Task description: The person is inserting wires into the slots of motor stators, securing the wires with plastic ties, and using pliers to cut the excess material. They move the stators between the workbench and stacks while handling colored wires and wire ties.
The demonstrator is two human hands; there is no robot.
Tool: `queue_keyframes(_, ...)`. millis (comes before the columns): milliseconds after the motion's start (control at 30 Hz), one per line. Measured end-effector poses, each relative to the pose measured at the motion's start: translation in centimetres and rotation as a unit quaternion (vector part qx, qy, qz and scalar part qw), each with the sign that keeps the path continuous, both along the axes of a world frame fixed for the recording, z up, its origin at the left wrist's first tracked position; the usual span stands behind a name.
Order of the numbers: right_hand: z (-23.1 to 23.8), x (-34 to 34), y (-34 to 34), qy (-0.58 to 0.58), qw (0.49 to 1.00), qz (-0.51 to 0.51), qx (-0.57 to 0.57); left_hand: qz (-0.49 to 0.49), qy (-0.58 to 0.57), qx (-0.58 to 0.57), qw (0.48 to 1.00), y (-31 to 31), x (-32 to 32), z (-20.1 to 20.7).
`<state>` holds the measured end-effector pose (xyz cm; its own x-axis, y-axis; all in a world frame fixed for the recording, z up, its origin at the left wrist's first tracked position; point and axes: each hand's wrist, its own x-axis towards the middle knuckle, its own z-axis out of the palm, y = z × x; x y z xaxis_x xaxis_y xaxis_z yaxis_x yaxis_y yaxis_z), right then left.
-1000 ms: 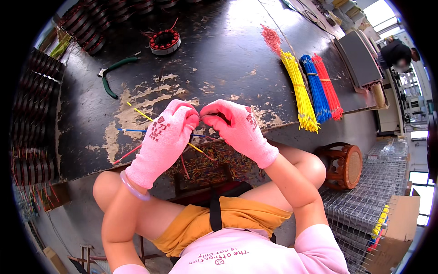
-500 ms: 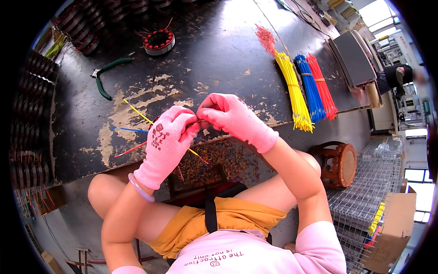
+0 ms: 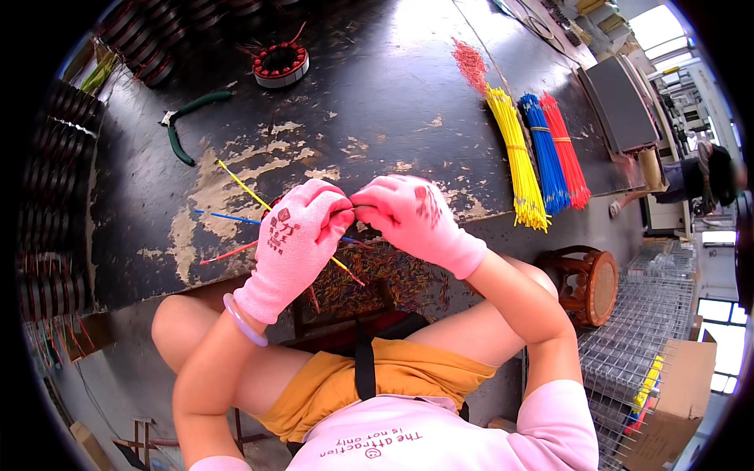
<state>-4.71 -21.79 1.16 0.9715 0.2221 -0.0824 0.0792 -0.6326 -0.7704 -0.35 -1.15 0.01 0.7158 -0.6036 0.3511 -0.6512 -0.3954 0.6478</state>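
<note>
My left hand [image 3: 302, 228], in a pink glove, is closed at the table's near edge. Yellow [image 3: 239, 182], blue [image 3: 224, 216] and red [image 3: 228, 251] wires stick out from beneath it on both sides. A dark red part shows just behind that hand, mostly covered. My right hand [image 3: 412, 220], gloved too, has its fingers pinched together against the left fingertips. Something thin and dark, looking like a fine wire [image 3: 355, 206], lies between the two pinches; the fingers hide most of it. Beyond the hands are green-handled pliers [image 3: 177, 132] and a wound stator ring [image 3: 281, 71].
Tied bundles of yellow [image 3: 514, 157], blue [image 3: 547, 157] and red [image 3: 569, 157] wires lie at the right, near a heap of small red pieces [image 3: 470, 64]. Stacked stators [image 3: 51, 212] line the left. Colourful scraps [image 3: 361, 279] lie below the table edge. A wooden stool [image 3: 589, 282] stands right; another person [image 3: 695, 177] is farther off.
My right hand has turned, showing more of its back, and sits slightly lower and to the right. The left hand stays nearly still. The view has shifted a little.
</note>
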Motion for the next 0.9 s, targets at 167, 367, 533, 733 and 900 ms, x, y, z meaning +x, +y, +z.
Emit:
queue_keyframes(167, 0.2, 0.2, -0.4, 0.292, 0.904, -0.03, 0.311, -0.001, 0.018, -0.009, 1.0, 0.3, 0.0, -0.2)
queue_keyframes(367, 0.4, -0.5, 0.3, -0.27, 0.96, 0.022, -0.074, 0.006, 0.012, -0.002, 1.0, 0.2, -0.1, -0.1)
queue_keyframes(533, -0.6, 0.8, 0.4, 0.257, 0.903, -0.136, 0.315, -0.009, -0.002, -0.004, 1.0, 0.1, 0.0, 0.0)
queue_keyframes(733, 0.3, -0.9, 0.4, -0.314, 0.941, -0.056, -0.117, -0.006, 0.025, -0.01, 1.0, 0.3, 0.0, -0.1)
queue_keyframes(900, -0.8, -0.6, 0.5, 0.15, 0.969, -0.088, 0.175, -0.001, 0.041, -0.009, 0.999, 0.3, 0.1, 0.1)
